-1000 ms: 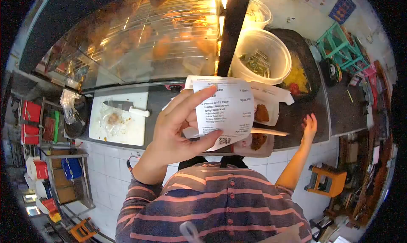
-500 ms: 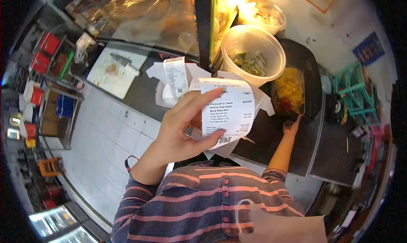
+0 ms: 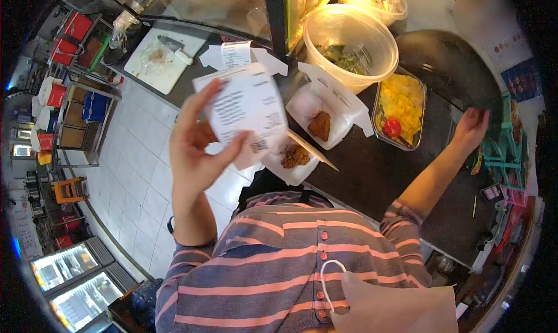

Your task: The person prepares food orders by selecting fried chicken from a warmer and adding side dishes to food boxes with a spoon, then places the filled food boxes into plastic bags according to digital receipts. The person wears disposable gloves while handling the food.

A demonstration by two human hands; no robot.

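Note:
My left hand (image 3: 195, 144) is raised and pinches a printed paper receipt (image 3: 247, 109) between thumb and fingers; its print is blurred. Behind the receipt stand open white takeaway boxes. One box (image 3: 343, 109) holds a white mound and a brown fried piece (image 3: 319, 126). A nearer box (image 3: 302, 175) has crumbly brown food (image 3: 296, 157) and is partly covered by the receipt. My right hand (image 3: 472, 128) reaches over the right of the dark counter, fingers loosely apart, with nothing visible in it. Left of it sits a clear tray of yellow food (image 3: 401, 100) with a red spot.
A large clear tub (image 3: 351, 42) with green leaves stands behind the boxes. A wooden stick (image 3: 314, 151) lies by the nearer box. A knife (image 3: 171, 44) rests on a white cutting board (image 3: 154, 62) at left. Green baskets (image 3: 505, 152) stand at the right edge.
My left hand has moved left with the receipt, uncovering the boxes behind. My right hand has left the edge of the yellow food tray and moved right and up.

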